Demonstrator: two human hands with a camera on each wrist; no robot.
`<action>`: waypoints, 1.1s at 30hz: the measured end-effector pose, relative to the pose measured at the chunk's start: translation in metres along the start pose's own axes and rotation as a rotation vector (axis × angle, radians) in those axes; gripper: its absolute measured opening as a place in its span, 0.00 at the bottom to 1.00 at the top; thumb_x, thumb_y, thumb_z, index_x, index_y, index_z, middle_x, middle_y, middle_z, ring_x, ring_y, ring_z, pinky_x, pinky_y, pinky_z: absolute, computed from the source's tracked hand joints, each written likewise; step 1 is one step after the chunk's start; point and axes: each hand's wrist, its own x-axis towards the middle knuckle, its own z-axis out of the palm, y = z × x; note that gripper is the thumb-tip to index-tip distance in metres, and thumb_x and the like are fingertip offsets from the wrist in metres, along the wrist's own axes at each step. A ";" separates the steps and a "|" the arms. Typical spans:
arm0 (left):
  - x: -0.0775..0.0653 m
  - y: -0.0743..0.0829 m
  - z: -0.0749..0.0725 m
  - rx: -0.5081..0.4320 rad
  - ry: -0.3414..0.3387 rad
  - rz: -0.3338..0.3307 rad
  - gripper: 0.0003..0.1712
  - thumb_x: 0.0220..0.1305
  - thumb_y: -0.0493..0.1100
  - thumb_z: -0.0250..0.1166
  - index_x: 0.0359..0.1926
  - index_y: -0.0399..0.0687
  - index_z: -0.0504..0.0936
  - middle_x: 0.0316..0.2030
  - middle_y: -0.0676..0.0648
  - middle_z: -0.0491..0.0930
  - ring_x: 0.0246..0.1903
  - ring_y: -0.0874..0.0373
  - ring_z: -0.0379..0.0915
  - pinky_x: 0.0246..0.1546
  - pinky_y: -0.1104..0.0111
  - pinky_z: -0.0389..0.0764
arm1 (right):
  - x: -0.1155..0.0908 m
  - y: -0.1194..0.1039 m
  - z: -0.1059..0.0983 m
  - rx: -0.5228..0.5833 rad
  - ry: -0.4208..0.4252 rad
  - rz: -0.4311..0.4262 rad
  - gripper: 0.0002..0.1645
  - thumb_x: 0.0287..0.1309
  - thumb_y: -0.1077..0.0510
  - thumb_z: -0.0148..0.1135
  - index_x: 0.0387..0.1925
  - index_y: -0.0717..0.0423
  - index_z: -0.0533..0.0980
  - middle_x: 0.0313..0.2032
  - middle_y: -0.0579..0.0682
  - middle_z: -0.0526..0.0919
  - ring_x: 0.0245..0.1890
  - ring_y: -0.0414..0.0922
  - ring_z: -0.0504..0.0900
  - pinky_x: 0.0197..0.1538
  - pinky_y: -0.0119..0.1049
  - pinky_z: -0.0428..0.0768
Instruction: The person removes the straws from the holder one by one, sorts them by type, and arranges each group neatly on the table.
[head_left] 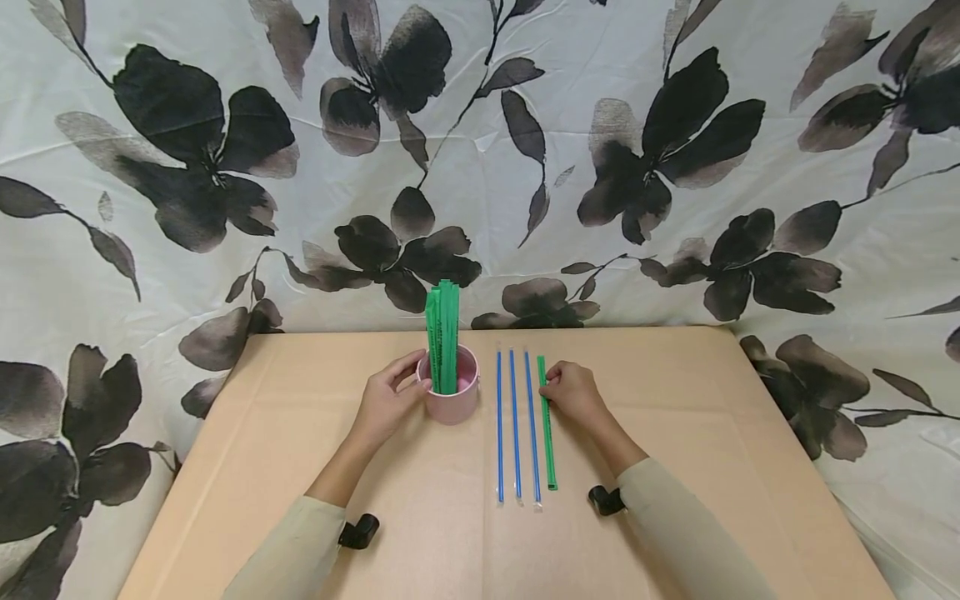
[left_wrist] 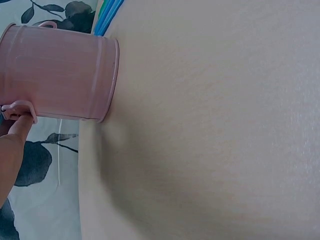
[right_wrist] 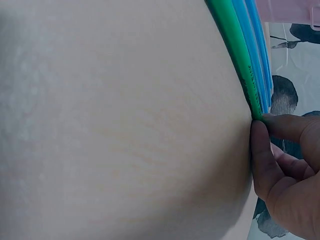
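A pink bucket point(head_left: 452, 408) with small side handles stands on the table, several green straws point(head_left: 442, 337) upright inside it. My left hand point(head_left: 388, 400) grips it from the left. In the left wrist view a finger point(left_wrist: 22, 127) hooks at the handle point(left_wrist: 19, 107). My right hand point(head_left: 573, 392) pinches a green straw point(head_left: 548, 442) near its far end, between thumb and forefinger. That straw, with dark print point(right_wrist: 252, 85) along its side, lies close along the table. Left of it, three blue straws point(head_left: 516, 425) in clear wrappers lie side by side.
The light brown table point(head_left: 675, 500) reaches back to a white cloth point(head_left: 525, 208) with dark flowers. Black wrist cameras point(head_left: 358, 532) sit at both sleeves. Between the bucket and the right hand lies the row of straws.
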 end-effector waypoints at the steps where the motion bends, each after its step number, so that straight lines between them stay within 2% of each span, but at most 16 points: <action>1: 0.000 0.000 0.000 -0.004 -0.002 0.000 0.32 0.67 0.31 0.68 0.70 0.30 0.71 0.70 0.32 0.71 0.72 0.36 0.65 0.66 0.65 0.76 | 0.000 0.001 0.000 0.003 0.001 -0.001 0.12 0.57 0.63 0.74 0.40 0.65 0.80 0.28 0.51 0.83 0.25 0.41 0.80 0.30 0.30 0.78; 13: 0.001 0.000 0.000 -0.005 -0.001 -0.008 0.32 0.67 0.30 0.68 0.70 0.30 0.71 0.70 0.32 0.71 0.72 0.37 0.65 0.67 0.63 0.75 | -0.005 -0.002 -0.001 0.024 0.003 -0.011 0.13 0.58 0.63 0.73 0.41 0.66 0.80 0.29 0.52 0.83 0.24 0.40 0.79 0.29 0.29 0.80; 22: 0.002 -0.001 -0.001 -0.020 -0.005 -0.002 0.33 0.66 0.29 0.68 0.70 0.29 0.71 0.70 0.31 0.70 0.72 0.34 0.64 0.64 0.74 0.77 | -0.007 -0.001 -0.002 0.025 0.002 -0.012 0.13 0.59 0.62 0.73 0.43 0.64 0.80 0.31 0.52 0.84 0.29 0.42 0.80 0.33 0.30 0.80; 29: 0.002 -0.002 -0.001 -0.010 -0.006 -0.004 0.33 0.66 0.30 0.69 0.70 0.29 0.71 0.70 0.31 0.70 0.72 0.36 0.65 0.66 0.66 0.76 | -0.006 0.004 -0.004 0.032 0.010 -0.022 0.13 0.60 0.60 0.73 0.44 0.62 0.80 0.33 0.52 0.85 0.32 0.43 0.80 0.35 0.32 0.80; 33: 0.001 -0.001 -0.001 -0.006 0.000 -0.008 0.33 0.66 0.30 0.69 0.70 0.30 0.71 0.70 0.31 0.70 0.72 0.37 0.66 0.66 0.64 0.76 | -0.004 0.002 -0.006 0.072 0.021 -0.067 0.14 0.62 0.59 0.71 0.47 0.61 0.81 0.36 0.52 0.85 0.35 0.45 0.81 0.37 0.31 0.81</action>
